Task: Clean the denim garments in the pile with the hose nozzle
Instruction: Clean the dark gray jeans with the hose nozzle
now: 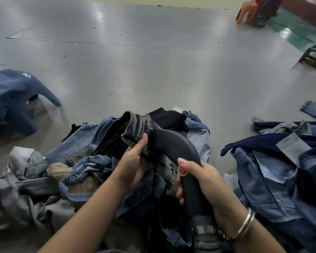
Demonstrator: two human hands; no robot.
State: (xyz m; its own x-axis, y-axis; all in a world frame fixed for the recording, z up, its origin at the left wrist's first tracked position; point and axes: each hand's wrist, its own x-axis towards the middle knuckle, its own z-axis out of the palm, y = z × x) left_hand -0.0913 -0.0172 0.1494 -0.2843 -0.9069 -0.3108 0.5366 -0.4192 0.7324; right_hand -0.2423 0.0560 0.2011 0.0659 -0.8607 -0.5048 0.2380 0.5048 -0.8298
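left hand (134,161) grips dark denim garment (135,127) | right hand (201,179) grips hose nozzle (173,143) | paper tag (293,147) print unreadable

A dark grey denim garment (135,128) is being held raised above the pile (77,161) of blue and grey denim on the floor, the curved black hose nozzle (173,143) being pressed against it.

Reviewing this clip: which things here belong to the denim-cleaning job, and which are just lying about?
In the job:
hose nozzle, gripped by right hand
dark jeans, held by left hand
denim pile

Lying about:
plastic stool
low bench
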